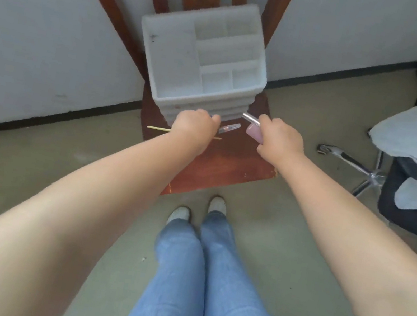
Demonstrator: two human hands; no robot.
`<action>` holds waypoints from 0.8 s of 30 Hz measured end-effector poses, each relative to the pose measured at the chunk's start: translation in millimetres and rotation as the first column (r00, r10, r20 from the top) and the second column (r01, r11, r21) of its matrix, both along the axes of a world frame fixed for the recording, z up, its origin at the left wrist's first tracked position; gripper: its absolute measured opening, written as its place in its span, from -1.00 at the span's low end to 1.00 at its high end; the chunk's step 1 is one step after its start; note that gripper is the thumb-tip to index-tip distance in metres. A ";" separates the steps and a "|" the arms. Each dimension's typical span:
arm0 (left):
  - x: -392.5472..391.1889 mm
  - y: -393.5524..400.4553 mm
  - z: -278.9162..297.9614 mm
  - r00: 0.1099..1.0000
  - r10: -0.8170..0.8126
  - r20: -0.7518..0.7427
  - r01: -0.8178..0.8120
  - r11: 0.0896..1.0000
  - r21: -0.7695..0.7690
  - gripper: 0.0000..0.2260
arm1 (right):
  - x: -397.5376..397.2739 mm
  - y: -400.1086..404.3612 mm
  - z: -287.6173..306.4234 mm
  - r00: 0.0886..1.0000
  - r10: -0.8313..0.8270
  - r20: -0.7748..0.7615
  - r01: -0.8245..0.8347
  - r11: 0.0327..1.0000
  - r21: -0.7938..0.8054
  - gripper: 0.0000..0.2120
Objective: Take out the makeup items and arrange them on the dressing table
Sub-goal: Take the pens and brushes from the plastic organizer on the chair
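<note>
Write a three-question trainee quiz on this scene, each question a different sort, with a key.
1. True or false: the top compartments of the white organizer hold makeup items.
2. Which hand holds the pink item? A) left hand B) right hand C) neither
3. Fill in: the organizer stands on the seat of a wooden ____.

Key:
1. False; they look empty.
2. B; its grip also holds a silver tube, while the left hand grips a clear item.
3. chair
</note>
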State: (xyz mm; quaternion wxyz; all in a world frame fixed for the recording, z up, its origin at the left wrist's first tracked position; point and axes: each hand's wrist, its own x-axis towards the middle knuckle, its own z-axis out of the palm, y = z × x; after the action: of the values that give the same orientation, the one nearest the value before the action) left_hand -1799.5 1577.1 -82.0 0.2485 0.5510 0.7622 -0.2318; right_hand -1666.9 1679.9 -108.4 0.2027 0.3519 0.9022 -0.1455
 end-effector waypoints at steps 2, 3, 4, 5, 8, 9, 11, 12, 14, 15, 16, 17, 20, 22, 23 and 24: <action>20.2 26.1 9.5 0.995 -0.095 0.008 0.095 0.995 0.028 -0.56 | 24.9 6.4 17.5 0.995 -0.104 0.010 0.104 0.994 0.036 -0.68; 30.9 38.2 15.0 0.988 -0.155 0.001 0.155 0.987 0.049 -0.57 | 37.6 8.4 26.6 0.987 -0.160 0.009 0.159 0.986 0.058 -0.68; 42.2 49.0 20.8 0.976 -0.218 -0.011 0.218 0.973 0.070 -0.58 | 51.3 9.0 36.2 0.976 -0.218 0.004 0.217 0.973 0.080 -0.69; 55.0 57.9 26.8 0.960 -0.280 -0.022 0.281 0.955 0.093 -0.60 | 66.5 7.6 45.8 0.960 -0.280 0.000 0.279 0.955 0.103 -0.69; 106.5 74.2 48.2 0.877 -0.479 -0.028 0.478 0.866 0.144 -0.65 | 123.9 -15.4 73.5 0.861 -0.508 0.003 0.501 0.849 0.167 -0.68; 127.4 73.1 56.0 0.841 -0.541 -0.024 0.538 0.830 0.144 -0.64 | 145.0 -29.8 81.4 0.817 -0.577 0.005 0.567 0.804 0.180 -0.67; 174.5 61.1 71.0 0.746 -0.665 -0.009 0.661 0.739 0.131 -0.60 | 189.1 -67.5 95.6 0.716 -0.698 0.017 0.683 0.705 0.193 -0.67; 199.1 51.7 77.7 0.689 -0.725 0.001 0.719 0.683 0.128 -0.59 | 211.4 -89.9 101.7 0.659 -0.752 0.021 0.735 0.649 0.196 -0.68; 249.1 27.3 89.2 0.550 -0.835 0.011 0.826 0.546 0.137 -0.58 | 255.4 -139.7 112.6 0.530 -0.848 0.021 0.827 0.522 0.208 -0.67; 272.3 12.1 94.0 0.484 -0.875 0.020 0.865 0.482 0.140 -0.59 | 275.2 -166.0 117.7 0.466 -0.884 0.029 0.861 0.461 0.216 -0.66; 300.3 -7.2 100.0 0.406 -0.913 0.032 0.901 0.407 0.149 -0.60 | 296.9 -197.6 124.1 0.386 -0.922 0.037 0.895 0.384 0.225 -0.64; 326.9 -27.9 105.7 0.326 -0.944 0.043 0.930 0.329 0.164 -0.61 | 316.7 -229.8 129.4 0.307 -0.951 0.039 0.925 0.307 0.224 -0.63; 405.1 -101.4 121.2 0.074 -0.996 0.048 0.976 0.082 0.200 -0.65 | 367.5 -333.8 140.9 0.066 -0.998 0.013 0.972 0.067 0.225 -0.60; 456.5 -159.1 131.0 -0.097 -0.995 0.022 0.974 -0.091 0.206 -0.65 | 393.2 -407.3 145.9 -0.086 -0.996 -0.005 0.968 -0.085 0.236 -0.60; 482.2 -192.2 135.4 -0.191 -0.982 0.006 0.960 -0.185 0.210 -0.65 | 404.1 -446.2 148.2 -0.167 -0.986 -0.016 0.957 -0.166 0.236 -0.61; 504.6 -226.0 139.0 -0.277 -0.961 -0.008 0.939 -0.272 0.211 -0.65 | 412.4 -484.8 149.4 -0.244 -0.969 -0.027 0.942 -0.244 0.232 -0.61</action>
State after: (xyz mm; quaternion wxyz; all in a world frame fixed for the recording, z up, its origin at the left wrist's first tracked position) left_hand -1294.9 1351.1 57.0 -0.0096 0.9707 0.0126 -0.2398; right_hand -1254.4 1195.2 41.0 0.0558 0.9508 0.2685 -0.1438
